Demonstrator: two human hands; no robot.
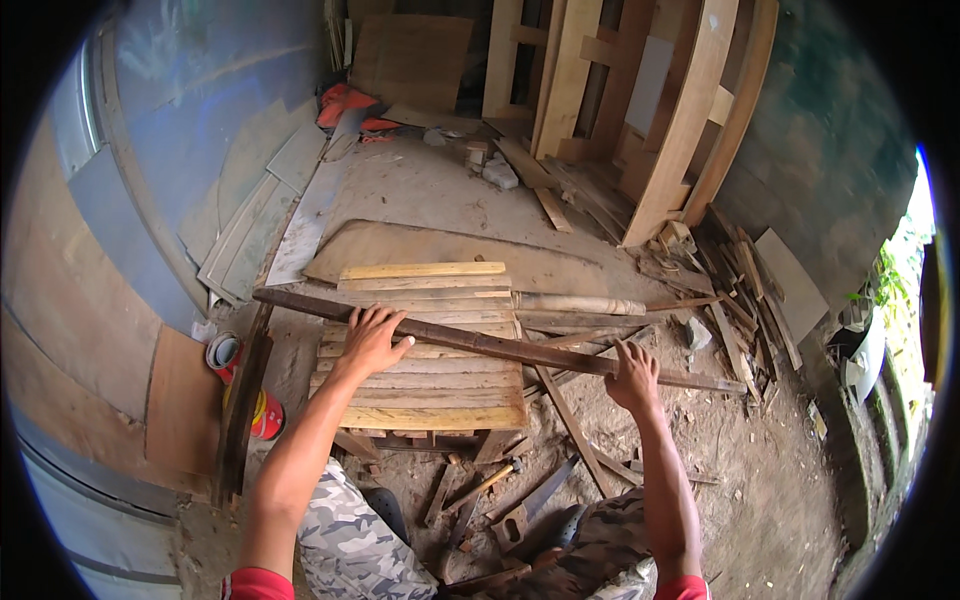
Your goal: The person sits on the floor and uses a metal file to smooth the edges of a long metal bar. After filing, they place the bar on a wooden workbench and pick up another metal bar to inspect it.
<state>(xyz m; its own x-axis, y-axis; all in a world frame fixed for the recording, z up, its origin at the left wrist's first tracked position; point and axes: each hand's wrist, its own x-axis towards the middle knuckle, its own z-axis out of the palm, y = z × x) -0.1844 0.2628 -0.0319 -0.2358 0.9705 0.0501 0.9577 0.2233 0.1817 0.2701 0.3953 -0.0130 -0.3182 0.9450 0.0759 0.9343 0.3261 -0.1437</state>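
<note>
A long, dark brown wooden beam [480, 344] stretches slantwise across a low slatted wooden bench [430, 396], its left end farther from me than its right. My left hand [372, 345] lies over the beam left of its middle, fingers curled across the top and thumb sticking out. Nearer the right end, past the bench's side, my right hand [633, 380] grips the same beam. Whether the beam rests fully on the slats is hard to tell. On the ground between my legs lie a hammer [487, 482] with a light handle and a handsaw [538, 505].
Dark boards [243, 415] lean at the bench's left, beside a red and yellow can [268, 416] and another open can [223, 352]. Scrap wood [745, 290] is piled at the right. Tall wooden frames [610, 110] stand at the back, near an orange cloth [350, 108].
</note>
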